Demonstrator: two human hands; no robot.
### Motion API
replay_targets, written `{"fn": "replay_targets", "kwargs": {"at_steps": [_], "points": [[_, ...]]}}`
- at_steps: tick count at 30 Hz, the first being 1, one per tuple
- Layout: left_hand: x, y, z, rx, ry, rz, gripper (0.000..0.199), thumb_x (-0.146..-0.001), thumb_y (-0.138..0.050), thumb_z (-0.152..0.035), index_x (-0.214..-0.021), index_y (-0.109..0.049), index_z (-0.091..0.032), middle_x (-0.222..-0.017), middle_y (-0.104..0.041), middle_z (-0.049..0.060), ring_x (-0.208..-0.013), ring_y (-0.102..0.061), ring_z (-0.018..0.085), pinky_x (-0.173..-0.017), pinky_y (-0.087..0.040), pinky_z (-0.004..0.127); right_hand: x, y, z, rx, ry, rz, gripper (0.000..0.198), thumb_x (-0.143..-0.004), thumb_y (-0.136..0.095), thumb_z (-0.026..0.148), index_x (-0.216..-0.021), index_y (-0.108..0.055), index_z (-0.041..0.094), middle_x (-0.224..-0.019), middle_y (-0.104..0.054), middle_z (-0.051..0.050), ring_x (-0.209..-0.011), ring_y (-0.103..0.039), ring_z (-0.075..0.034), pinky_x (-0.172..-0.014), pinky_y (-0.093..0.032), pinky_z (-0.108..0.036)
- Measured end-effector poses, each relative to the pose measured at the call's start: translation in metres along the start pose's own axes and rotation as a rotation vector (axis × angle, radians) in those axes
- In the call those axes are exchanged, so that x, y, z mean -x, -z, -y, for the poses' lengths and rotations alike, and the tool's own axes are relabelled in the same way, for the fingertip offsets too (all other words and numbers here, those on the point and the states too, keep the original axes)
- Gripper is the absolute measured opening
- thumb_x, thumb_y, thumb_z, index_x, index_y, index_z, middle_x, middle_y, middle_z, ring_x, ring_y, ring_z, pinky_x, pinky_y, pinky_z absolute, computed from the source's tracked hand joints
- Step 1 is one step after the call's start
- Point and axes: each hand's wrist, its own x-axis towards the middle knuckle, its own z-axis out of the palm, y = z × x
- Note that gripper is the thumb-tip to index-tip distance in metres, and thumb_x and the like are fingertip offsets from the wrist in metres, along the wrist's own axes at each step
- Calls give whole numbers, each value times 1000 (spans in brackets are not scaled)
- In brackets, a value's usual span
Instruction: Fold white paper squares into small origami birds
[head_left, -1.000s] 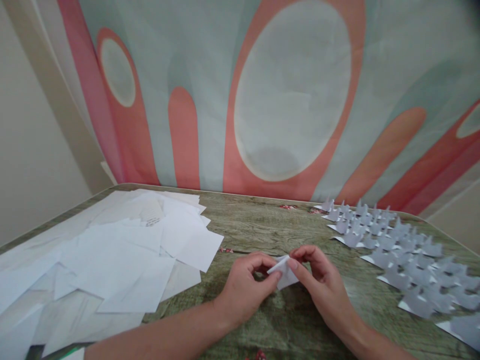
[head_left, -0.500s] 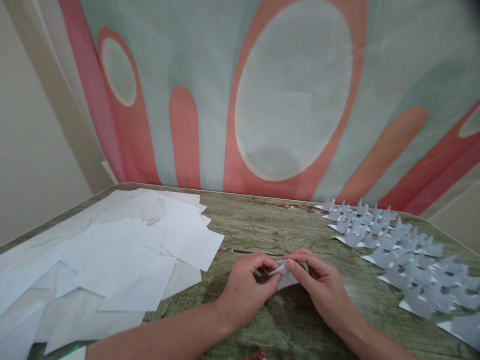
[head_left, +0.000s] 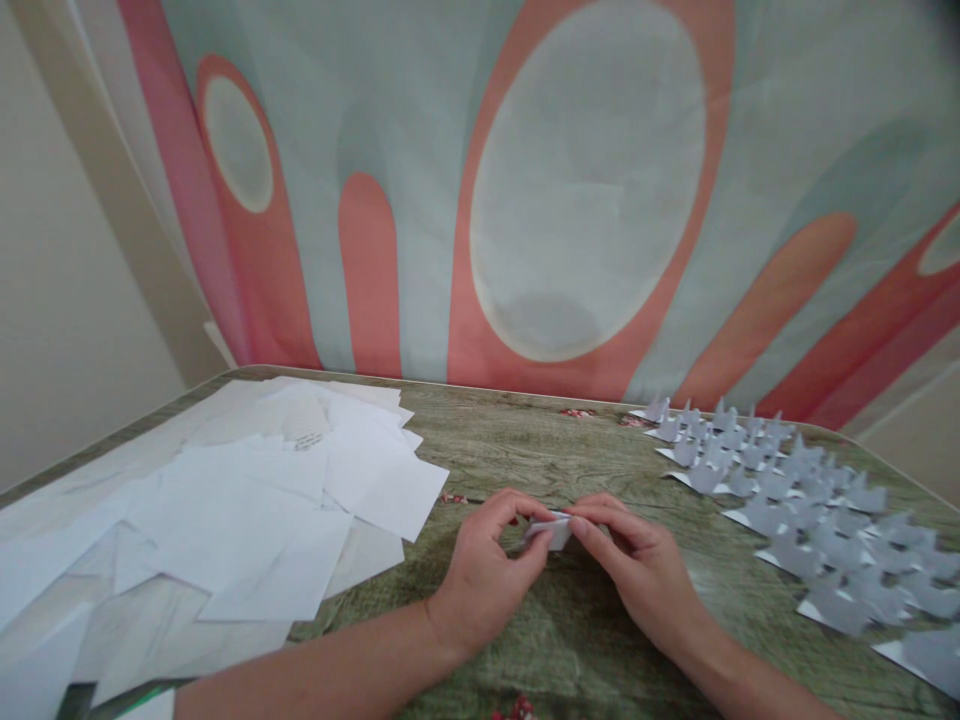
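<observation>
Between my two hands is a small folded piece of white paper [head_left: 559, 534], held just above the table. My left hand [head_left: 495, 560] pinches its left side between thumb and fingers. On the other side, my right hand [head_left: 634, 555] grips the right edge with thumb and forefinger. Parts of the paper are hidden behind the fingertips. To the right stand several rows of folded white paper figures [head_left: 817, 520] with pointed tips. A heap of loose white paper sheets [head_left: 255, 530] spreads over the left side.
The wood-patterned table [head_left: 517, 440] has small red printed patches. Behind its far edge hangs a patterned cloth [head_left: 420, 250] in grey-green, coral and white. A dark object with a green edge [head_left: 142, 700] shows under the sheets at bottom left.
The paper in my hands has turned and now looks narrower and more compact, with less of its lower flap showing. My fingers have shifted slightly on it. The figures and sheets stay put.
</observation>
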Motion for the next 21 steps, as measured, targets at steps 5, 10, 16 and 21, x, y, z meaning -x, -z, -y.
{"fn": "replay_targets", "kwargs": {"at_steps": [5,10,16,21], "points": [[0,-1,2,35,64,-4,25,-73,-58,-9,-97,-55,-19,-85,-62,-1,-81,-56,12,-76,-42,23,1,0,-1,81,18,17,13,-83,-56,28,-84,-67,20,-79,-60,-2,-77,-56,-15,-71,-41,-26],[-1,-2,5,47,203,67,29,-73,-62,-20,-101,-55,-19,-94,-62,2,-85,-55,15,-76,-42,26,1,0,-4,15,-60,3,14,-84,-54,30,-82,-63,19,-78,-59,0,-74,-53,-14,-69,-39,-24],[-3,0,2,7,248,131,17,-77,-60,-28,-89,-63,-16,-83,-65,2,-76,-55,15,-69,-40,25,0,0,-10,-131,-194,3,17,-83,-54,34,-85,-61,19,-79,-58,1,-75,-52,-13,-69,-40,-22],[-2,1,2,-7,228,101,15,-76,-61,-27,-86,-64,-16,-81,-64,1,-75,-55,15,-68,-39,24,-2,0,-9,-159,-204,26,17,-83,-55,34,-85,-61,19,-80,-58,1,-77,-51,-13,-71,-39,-22]]}}
